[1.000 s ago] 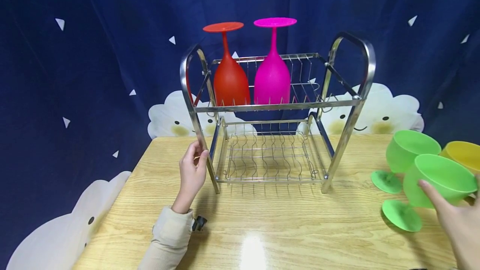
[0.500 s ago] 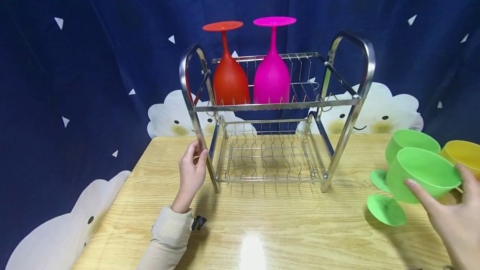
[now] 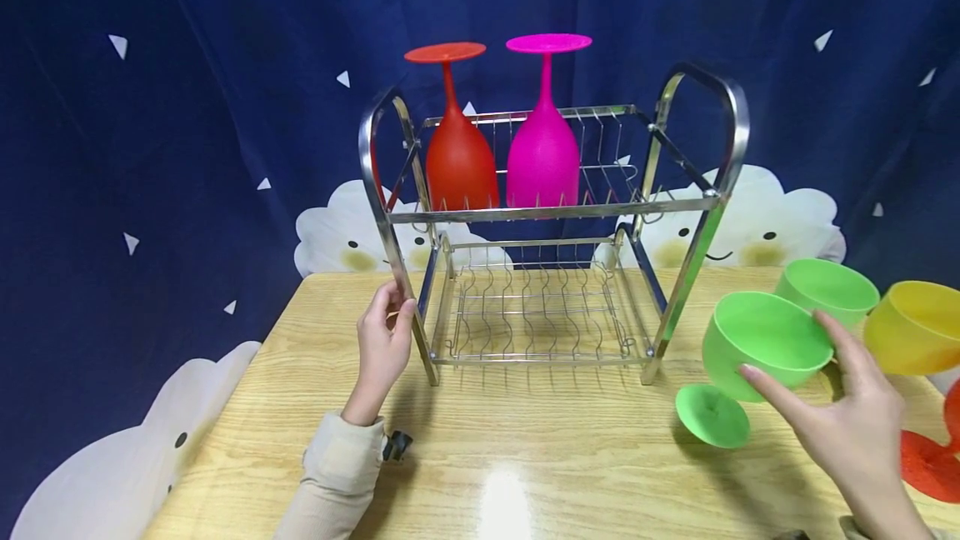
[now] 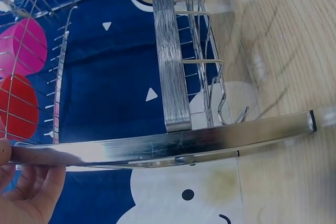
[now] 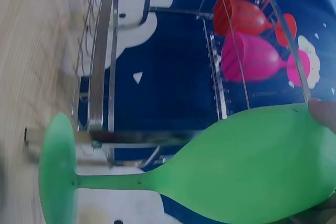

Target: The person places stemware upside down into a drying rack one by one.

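Observation:
My right hand (image 3: 847,415) grips a green goblet (image 3: 765,344) by its bowl near the rim, thumb on the near side. The goblet is tilted, its foot over the table right of the rack; its whole side fills the right wrist view. My left hand (image 3: 384,340) holds the left front leg of the two-tier metal dish rack (image 3: 551,213); in the left wrist view its thumb and fingers lie on either side of that leg. A red goblet (image 3: 461,157) and a magenta goblet (image 3: 543,157) stand upside down on the upper tier, feet up.
On the right of the wooden table (image 3: 570,457) are another green goblet (image 3: 828,286), a yellow goblet (image 3: 915,327) and a red goblet (image 3: 930,465) cut by the frame edge. The rack's lower tier (image 3: 540,315) has wavy wires. A dark blue curtain (image 3: 187,107) hangs behind.
My right hand has carried the green goblet leftward from the group on the right toward the rack. A red goblet has come into view at the right edge. My left hand has stayed put.

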`<move>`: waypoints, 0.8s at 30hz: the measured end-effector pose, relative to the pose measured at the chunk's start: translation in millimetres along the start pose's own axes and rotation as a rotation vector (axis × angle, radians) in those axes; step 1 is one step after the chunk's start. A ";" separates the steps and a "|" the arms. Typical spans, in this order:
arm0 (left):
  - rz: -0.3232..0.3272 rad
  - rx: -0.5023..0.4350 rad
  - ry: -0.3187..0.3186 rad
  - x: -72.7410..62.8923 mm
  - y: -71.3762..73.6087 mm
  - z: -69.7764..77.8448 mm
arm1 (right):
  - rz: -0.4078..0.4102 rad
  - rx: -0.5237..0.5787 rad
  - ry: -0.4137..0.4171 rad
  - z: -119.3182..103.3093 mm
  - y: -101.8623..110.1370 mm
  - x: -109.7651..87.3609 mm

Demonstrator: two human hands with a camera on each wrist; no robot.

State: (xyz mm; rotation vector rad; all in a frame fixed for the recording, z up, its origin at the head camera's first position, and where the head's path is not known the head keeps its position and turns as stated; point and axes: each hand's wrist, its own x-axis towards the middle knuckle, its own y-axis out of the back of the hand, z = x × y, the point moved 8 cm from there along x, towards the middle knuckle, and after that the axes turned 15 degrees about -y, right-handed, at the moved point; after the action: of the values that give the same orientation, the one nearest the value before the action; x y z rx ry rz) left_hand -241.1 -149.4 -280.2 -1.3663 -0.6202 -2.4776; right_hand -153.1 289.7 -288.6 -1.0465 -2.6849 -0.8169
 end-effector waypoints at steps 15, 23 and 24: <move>-0.055 -0.036 0.024 -4.5 -1.3 -24.6 | -0.180 0.140 0.294 -44.5 -29.8 -16.1; -0.084 0.087 -0.105 4.7 12.2 -14.3 | -0.229 0.145 0.382 -62.0 -40.6 -20.2; -0.057 0.095 -0.147 6.2 14.9 -7.5 | -0.235 0.143 0.396 -64.0 -41.7 -20.8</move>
State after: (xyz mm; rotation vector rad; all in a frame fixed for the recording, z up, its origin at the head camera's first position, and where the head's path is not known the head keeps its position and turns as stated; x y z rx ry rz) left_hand -244.0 -166.2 -274.8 -1.5239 -0.8091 -2.3723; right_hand -169.0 217.8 -259.6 -0.4814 -2.5010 -0.7598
